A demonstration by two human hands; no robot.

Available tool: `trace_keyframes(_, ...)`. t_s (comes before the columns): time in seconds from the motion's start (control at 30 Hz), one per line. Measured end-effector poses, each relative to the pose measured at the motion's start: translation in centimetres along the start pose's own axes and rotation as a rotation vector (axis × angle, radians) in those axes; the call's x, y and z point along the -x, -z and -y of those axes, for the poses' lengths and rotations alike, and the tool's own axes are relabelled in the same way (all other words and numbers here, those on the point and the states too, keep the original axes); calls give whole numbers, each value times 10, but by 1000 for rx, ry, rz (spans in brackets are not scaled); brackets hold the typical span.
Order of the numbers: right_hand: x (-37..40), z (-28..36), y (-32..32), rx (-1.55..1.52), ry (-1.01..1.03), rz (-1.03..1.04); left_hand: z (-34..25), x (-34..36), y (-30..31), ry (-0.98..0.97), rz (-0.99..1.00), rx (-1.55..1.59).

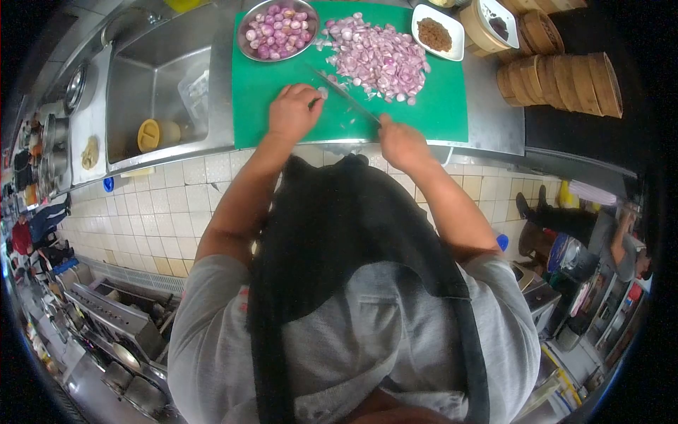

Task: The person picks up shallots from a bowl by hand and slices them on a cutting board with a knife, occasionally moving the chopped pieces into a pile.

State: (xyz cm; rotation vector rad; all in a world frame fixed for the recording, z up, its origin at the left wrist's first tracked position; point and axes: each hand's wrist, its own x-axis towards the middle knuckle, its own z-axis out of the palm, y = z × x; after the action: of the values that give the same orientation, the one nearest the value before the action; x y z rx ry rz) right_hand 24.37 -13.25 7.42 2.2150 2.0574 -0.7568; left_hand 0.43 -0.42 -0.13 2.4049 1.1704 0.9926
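Left of the grip, a steel sink (162, 71) is set into the counter (487, 120). A yellow cup (150, 134) lies on its side near its front wall, and a clear plastic bag (194, 88) lies farther back. Beyond the grip and to its right sits a white dish (436, 34) of brown crumbs, and farther right, well apart from the grip, bamboo steamers (565, 83) lie in rows on their sides. Nearer than the grip, pale tiles (176, 212) spread out, and another person (600, 233) in a grey top stands on them far to the right.
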Motion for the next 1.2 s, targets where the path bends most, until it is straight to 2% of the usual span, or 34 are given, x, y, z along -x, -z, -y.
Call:
trace_keyframes(0.17, 14, -1, 9, -79, 81, 90, 15, 9, 15, 333, -107, 221)
trace_keyframes(0.3, 8, -17, 2, -96, 85, 126, 33, 17, 40, 383, -184, 244)
trace_keyframes(0.43, -8, -37, 5, -74, -3, -79, 25, 14, 53, 386, -212, 331)
trace_keyframes(0.53, -5, -25, 31, -65, -92, 52, 10, 11, 64, 383, -207, 352)
trace_keyframes(0.63, 10, -25, 16, -90, 122, 46, -1, 9, 68, 382, -231, 386)
trace_keyframes(0.73, 14, -20, 11, -176, 147, 261, -7, 7, 75, 405, -239, 398)
trace_keyframes(0.77, 13, -22, 8, -194, 130, 258, -9, 6, 78, 415, -235, 398)
trace_keyframes(0.87, 6, -40, 6, -175, 60, 75, -13, 2, 81, 425, -186, 419)
trace_keyframes(0.9, 3, -36, 20, -94, -42, 87, -16, -1, 81, 320, -158, 307)
trace_keyframes(0.97, 2, -36, 37, -72, -91, -19, -25, -8, 79, 114, -105, 83)
trace_keyframes(1.0, 4, -37, 42, -59, -114, -70, -34, -12, 74, 86, -52, 92)
trace_keyframes(1.03, 8, -39, 45, -133, -58, -192, -45, -15, 67, 58, 2, 102)
trace_keyframes(1.13, 15, -31, 66, -93, -17, -259, -75, -26, 44, -160, 84, 65)
trace_keyframes(1.2, 17, -33, 67, -35, 14, -315, -91, -31, 30, -187, 239, 32)
